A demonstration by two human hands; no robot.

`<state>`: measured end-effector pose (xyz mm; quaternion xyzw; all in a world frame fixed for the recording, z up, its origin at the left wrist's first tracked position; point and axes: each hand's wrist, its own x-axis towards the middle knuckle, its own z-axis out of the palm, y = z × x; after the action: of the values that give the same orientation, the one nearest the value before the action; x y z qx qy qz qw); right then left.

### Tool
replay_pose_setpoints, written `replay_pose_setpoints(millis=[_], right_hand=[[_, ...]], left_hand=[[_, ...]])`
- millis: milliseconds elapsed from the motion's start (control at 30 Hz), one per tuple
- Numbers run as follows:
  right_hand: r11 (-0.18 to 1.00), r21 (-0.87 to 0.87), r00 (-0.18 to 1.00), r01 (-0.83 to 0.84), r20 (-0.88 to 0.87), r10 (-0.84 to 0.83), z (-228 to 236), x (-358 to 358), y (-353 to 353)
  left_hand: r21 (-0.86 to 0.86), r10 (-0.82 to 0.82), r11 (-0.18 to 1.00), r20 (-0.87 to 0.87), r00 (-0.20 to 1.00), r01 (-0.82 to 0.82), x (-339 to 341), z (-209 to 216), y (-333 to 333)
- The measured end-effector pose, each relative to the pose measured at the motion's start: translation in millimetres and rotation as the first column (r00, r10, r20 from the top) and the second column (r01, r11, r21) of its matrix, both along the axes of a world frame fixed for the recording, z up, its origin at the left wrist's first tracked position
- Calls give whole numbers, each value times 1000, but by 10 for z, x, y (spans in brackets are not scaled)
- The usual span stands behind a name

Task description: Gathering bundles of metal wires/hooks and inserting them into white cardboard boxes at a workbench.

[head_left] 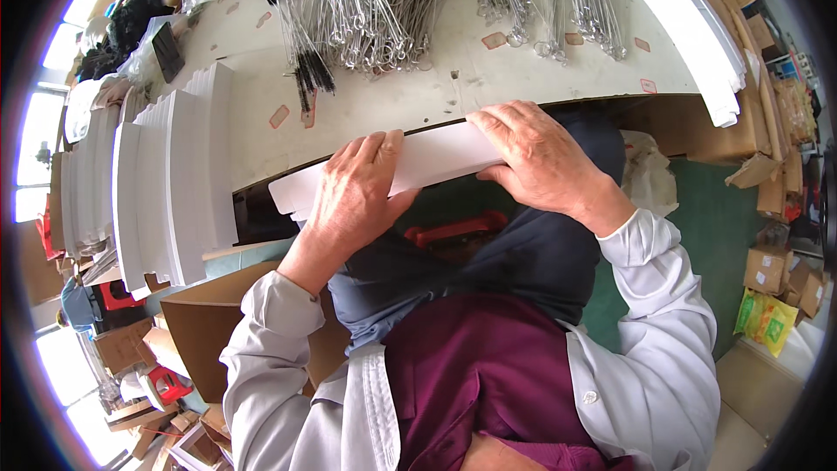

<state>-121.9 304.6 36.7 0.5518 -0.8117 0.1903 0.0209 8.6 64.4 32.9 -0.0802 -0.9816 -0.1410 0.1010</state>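
Observation:
A long, narrow white cardboard box (443, 155) lies across the front edge of the table, above my lap. My left hand (356, 187) is closed round its left part, with the thumb on the near side. My right hand (542, 157) grips its right end, fingers over the top and thumb below. Beyond my hands on the table lies a large heap of thin wire brushes (375, 13) with looped ends. A smaller bunch of black-bristled brushes (309, 70) lies left of the heap.
Stacks of flat white boxes (174, 174) stand at the table's left end. More long white boxes (689, 26) lie at the right end. Further wire bunches (597, 17) rest at the back right. An open brown carton (214, 318) stands beside my left arm.

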Motion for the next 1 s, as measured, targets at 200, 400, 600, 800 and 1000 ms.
replay_pose_setpoints(millis=[200, 400, 600, 800, 1000], right_hand=[[996, -40, 992, -77, -100, 73, -60, 103, -163], [992, -3, 959, -130, -254, 125, -172, 37, -195], [988, -43, 937, -150, -326, 128, -68, -155, -240], [993, -41, 951, -115, -292, 98, -243, -508, -403], [987, -137, 980, -89, -189, 62, -376, -679, -457]], left_hand=[[36, -31, 999, 34, 999, 30, -56, -50, 109], [55, -25, 998, 43, 999, 23, -43, -19, 96], [-8, -19, 1000, -51, 998, 19, -100, 123, -156], [13, 61, 998, -97, 993, -60, -393, -71, -206], [93, 148, 986, -131, 980, -137, -579, -277, -163]])
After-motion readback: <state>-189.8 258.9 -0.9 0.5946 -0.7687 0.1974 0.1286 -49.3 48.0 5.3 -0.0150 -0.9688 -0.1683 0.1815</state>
